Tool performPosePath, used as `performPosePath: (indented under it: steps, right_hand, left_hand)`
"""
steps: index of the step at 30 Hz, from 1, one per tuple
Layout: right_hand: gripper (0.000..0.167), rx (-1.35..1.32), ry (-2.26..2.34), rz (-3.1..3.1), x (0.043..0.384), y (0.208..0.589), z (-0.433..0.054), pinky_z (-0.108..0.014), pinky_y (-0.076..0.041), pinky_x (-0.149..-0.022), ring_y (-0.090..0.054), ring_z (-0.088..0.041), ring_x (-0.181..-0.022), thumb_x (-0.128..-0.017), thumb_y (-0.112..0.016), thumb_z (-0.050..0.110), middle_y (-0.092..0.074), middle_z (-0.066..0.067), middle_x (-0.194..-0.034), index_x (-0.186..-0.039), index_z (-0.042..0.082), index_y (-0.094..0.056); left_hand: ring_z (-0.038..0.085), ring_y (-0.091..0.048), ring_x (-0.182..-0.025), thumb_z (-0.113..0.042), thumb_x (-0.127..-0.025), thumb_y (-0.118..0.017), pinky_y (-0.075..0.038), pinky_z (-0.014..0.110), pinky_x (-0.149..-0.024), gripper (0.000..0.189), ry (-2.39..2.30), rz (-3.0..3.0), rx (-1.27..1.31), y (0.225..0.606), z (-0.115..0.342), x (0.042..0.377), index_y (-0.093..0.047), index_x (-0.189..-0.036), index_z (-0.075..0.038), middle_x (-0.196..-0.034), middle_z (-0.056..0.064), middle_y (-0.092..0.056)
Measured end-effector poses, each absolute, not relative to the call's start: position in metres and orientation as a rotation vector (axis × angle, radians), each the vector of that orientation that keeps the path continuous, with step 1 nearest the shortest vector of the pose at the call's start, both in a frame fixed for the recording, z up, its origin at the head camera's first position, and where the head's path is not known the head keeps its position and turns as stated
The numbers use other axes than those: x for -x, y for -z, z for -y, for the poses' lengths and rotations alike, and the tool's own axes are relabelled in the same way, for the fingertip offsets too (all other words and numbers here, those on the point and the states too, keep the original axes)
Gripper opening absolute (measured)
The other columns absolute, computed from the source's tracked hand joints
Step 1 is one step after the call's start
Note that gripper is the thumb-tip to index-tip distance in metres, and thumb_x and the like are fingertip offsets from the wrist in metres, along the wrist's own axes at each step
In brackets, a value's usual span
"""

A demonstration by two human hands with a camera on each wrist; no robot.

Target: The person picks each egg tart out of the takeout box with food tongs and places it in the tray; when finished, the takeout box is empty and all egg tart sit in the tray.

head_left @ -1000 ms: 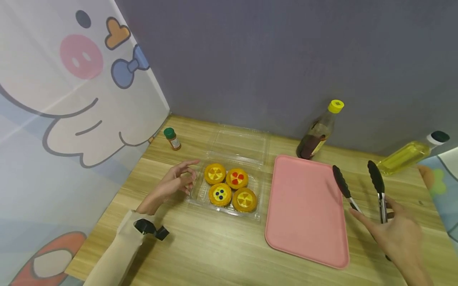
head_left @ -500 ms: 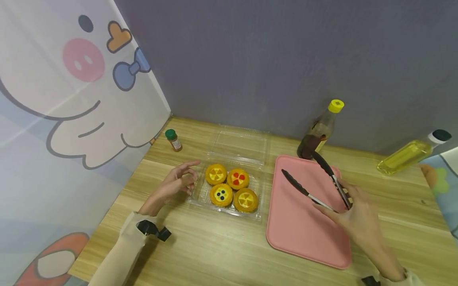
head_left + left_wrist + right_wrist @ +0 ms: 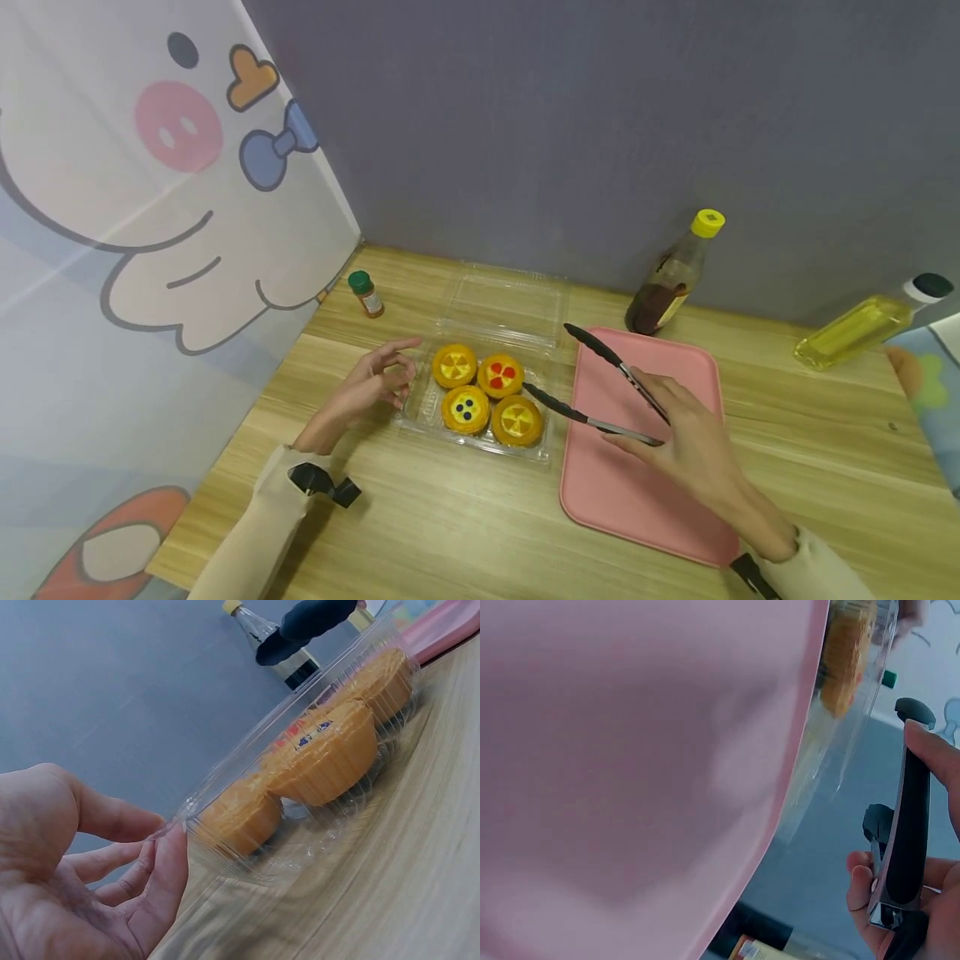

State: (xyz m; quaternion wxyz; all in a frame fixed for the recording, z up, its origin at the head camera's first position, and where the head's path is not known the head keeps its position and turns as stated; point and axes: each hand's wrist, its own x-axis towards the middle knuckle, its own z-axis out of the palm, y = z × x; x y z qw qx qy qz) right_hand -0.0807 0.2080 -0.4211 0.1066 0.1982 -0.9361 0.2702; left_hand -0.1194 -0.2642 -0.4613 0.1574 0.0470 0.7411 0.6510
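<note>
Landmark: the pink tray [image 3: 611, 500], flat on the wooden table [image 3: 450, 525]. The clear container [image 3: 422, 402] sits just left of it, lid [image 3: 506, 302] laid back, so the contents are reachable from above. Four tarts inside: a red-topped tart [image 3: 500, 376], a blue-dotted tart [image 3: 465, 410], and two with yellow wedges.

Left hand [image 3: 367, 383], left of the tray, pinches the container's near-left rim between thumb and fingertips; probably a steadying hold on something light.

Right hand [image 3: 697, 454], above the tray, grasps the tongs [image 3: 570, 411], thumb on one arm, fingers along the other. Arms spread wide, tips past the tray's left edge, hanging above the container and apart from the tarts. The loose grip seems to let them spread.

Dark sauce bottle [image 3: 663, 292] upright just behind the tray, oil bottle [image 3: 858, 327] behind-right, green-capped jar [image 3: 367, 295] well left; set aside, perhaps, leaving the middle to the work.

Writing: jar and sauce bottle carry labels, none legible. No brand readable.
</note>
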Motion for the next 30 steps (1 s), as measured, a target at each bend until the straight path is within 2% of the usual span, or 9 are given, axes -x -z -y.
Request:
performPosePath:
  steps: [4,11,15,21,30]
  right_hand:
    - [0.091,-0.693,-0.715,2.762,0.084,0.419,-0.2,-0.055,-0.059,-0.089,-0.063,-0.03,-0.122,-0.077,-0.091,0.047,-0.066,-0.009,-0.136,-0.153,0.013,-0.053]
    - [0.082,-0.794,-0.606,2.833,0.088,0.408,-0.184,-0.047,-0.062,-0.077,-0.06,-0.025,-0.127,-0.088,-0.079,0.056,-0.061,-0.003,-0.147,-0.157,0.022,-0.048]
    - [0.076,-0.872,-0.516,2.861,0.093,0.402,-0.177,-0.045,-0.064,-0.074,-0.064,-0.025,-0.12,-0.09,-0.078,0.054,-0.063,-0.004,-0.141,-0.152,0.018,-0.052]
    - [0.073,-0.977,-0.379,2.874,0.1,0.39,-0.162,-0.048,-0.065,-0.078,-0.067,-0.027,-0.116,-0.09,-0.077,0.056,-0.067,-0.009,-0.134,-0.143,0.009,-0.059]
    - [0.068,-0.987,-0.264,2.887,0.104,0.384,-0.146,-0.042,-0.062,-0.06,-0.068,-0.028,-0.103,-0.09,-0.079,0.049,-0.07,-0.012,-0.125,-0.138,0.003,-0.063]
  left_hand:
    - [0.012,-0.059,-0.07,-0.003,-0.105,-0.053,-0.06,0.026,-0.057,0.057,-1.875,-2.111,-0.146,0.464,0.263,0.12,-0.037,-0.16,-0.008,-0.109,0.016,-0.055]
    - [0.012,-0.059,-0.07,-0.002,-0.104,-0.052,-0.06,0.025,-0.056,0.057,-1.883,-2.12,-0.148,0.463,0.262,0.119,-0.038,-0.16,-0.006,-0.108,0.013,-0.056]
    - [0.011,-0.058,-0.07,-0.001,-0.104,-0.052,-0.06,0.025,-0.056,0.058,-1.884,-2.119,-0.148,0.461,0.262,0.118,-0.037,-0.159,-0.005,-0.108,0.013,-0.056]
    - [0.011,-0.058,-0.069,-0.002,-0.104,-0.052,-0.059,0.024,-0.056,0.058,-1.889,-2.113,-0.146,0.461,0.262,0.117,-0.037,-0.159,-0.006,-0.108,0.012,-0.055]
    - [0.011,-0.058,-0.07,-0.003,-0.104,-0.053,-0.059,0.023,-0.057,0.058,-1.893,-2.103,-0.137,0.462,0.263,0.118,-0.037,-0.16,-0.006,-0.108,0.012,-0.056]
